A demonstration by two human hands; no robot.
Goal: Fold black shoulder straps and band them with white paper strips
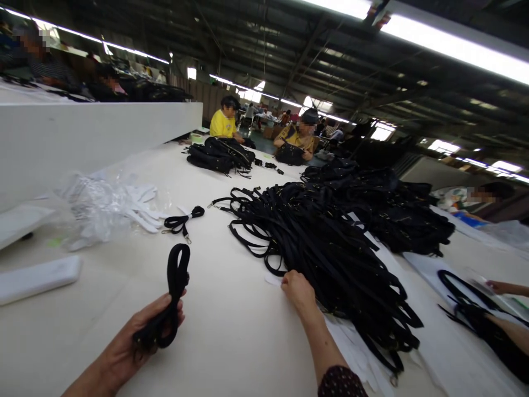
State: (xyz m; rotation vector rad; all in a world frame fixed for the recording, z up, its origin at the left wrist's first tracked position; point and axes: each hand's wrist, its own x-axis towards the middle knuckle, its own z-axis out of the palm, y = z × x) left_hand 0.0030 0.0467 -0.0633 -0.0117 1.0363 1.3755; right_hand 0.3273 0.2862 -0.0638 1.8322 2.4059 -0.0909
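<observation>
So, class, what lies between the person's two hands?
Only bare table in the head view: nothing between the left hand, holding a looped black strap, and the right hand.

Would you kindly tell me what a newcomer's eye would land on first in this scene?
A big heap of black straps fills the middle of the white table, with the right hand at its near edge. The left hand holds a folded black strap upright; clear plastic bags lie beyond it to the left.

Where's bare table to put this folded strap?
Bare cream tabletop between left hand, gripping the folded black strap, and right hand; also between small coiled black strap and big black strap pile. Crowded: that pile, clear plastic bags far left.
</observation>
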